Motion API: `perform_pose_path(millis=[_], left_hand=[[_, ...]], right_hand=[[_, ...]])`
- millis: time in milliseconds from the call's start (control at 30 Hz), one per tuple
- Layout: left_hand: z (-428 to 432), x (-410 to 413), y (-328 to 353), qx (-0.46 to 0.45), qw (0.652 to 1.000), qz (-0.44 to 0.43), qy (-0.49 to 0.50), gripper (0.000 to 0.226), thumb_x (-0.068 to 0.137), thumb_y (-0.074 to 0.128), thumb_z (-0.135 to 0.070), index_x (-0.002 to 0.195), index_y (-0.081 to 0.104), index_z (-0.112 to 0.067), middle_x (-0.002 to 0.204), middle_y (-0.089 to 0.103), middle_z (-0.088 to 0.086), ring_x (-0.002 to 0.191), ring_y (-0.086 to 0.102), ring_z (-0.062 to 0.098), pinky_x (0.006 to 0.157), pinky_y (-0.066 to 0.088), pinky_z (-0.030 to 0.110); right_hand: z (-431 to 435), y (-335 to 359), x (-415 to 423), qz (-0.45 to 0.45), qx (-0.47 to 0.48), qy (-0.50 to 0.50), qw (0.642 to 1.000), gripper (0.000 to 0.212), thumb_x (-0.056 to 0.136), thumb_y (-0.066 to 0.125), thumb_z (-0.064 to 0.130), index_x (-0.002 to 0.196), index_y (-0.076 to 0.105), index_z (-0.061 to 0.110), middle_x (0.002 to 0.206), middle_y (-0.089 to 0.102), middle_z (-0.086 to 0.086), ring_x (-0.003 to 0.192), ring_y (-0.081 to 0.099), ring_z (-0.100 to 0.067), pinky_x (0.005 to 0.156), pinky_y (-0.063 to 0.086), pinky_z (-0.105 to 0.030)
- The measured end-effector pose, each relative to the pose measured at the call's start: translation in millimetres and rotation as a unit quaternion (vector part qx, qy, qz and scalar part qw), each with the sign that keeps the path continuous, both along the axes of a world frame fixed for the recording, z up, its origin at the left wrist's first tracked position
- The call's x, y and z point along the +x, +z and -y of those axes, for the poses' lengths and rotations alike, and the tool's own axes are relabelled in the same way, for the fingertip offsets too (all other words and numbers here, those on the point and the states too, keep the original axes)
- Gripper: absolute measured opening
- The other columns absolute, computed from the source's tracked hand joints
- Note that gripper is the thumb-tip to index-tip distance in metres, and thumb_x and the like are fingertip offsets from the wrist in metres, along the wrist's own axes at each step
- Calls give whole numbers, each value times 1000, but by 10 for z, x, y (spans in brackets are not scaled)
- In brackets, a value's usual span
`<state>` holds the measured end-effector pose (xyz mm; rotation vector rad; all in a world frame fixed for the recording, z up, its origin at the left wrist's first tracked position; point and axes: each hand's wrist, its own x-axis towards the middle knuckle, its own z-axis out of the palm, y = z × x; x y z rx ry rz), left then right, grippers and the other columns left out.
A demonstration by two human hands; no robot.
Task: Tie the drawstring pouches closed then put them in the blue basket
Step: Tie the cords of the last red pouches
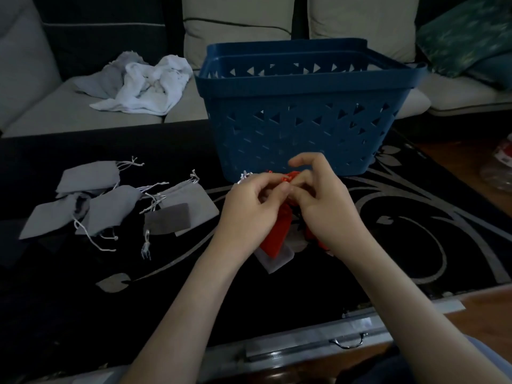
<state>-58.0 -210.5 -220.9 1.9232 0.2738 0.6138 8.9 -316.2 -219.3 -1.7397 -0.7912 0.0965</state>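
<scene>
**A:** Where's the red pouch point(277, 236)?

**B:** Between the 2 hands, just in front of the blue basket point(302, 112), hanging down over the black patterned surface point(401, 217).

**A:** And the grips?

**B:** The left hand point(253, 200) has its fingers curled and pinches the red drawstring point(286, 180) at the pouch's mouth. The right hand point(318, 200) seems to pinch it too, index finger lifted, though the dim light blurs which fingers.

**A:** Anything else?

**B:** Grey pouches point(102, 206) lie loose to the left, cords trailing. A white cloth point(144, 84) sits on the sofa point(41, 112) behind.
</scene>
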Motion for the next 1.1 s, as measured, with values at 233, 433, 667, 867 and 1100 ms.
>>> perform_pose_path(millis=[233,433,667,867,1100], left_hand=[[21,5,-36,-35,998,13,48,7,87,66,-20,81,69,-17,71,68,-8,68,61,2,66,44,16],[9,5,-44,-46,997,21,50,13,91,61,-18,80,68,-15,70,69,-5,68,62,3,68,46,20],[-2,10,-37,-39,997,34,50,16,90,63,-15,77,66,-23,69,66,-13,66,59,-3,64,41,11],[-23,22,-51,-57,996,31,58,12,89,64,-19,77,68,-21,70,66,-11,68,59,1,67,43,17],[27,19,-12,-302,953,-1,6,22,91,60,-11,69,63,-13,58,54,-4,55,47,6,57,41,17]], right_hand=[[5,15,-26,38,-39,8,998,21,90,55,-1,104,54,13,79,67,-2,77,60,-4,68,43,-7],[-25,11,-20,-73,-18,-22,997,17,95,48,7,92,64,14,85,70,-6,83,66,-16,86,53,-42],[-39,8,17,-18,-89,-62,994,10,91,60,20,88,67,14,82,69,-4,81,63,-17,79,50,-35],[-42,-4,4,21,-58,-65,996,4,90,62,18,93,64,17,77,67,3,73,58,-5,64,42,-14],[-38,-36,10,161,-102,-82,978,4,92,57,15,88,59,13,79,64,2,77,58,-11,66,42,-20]])
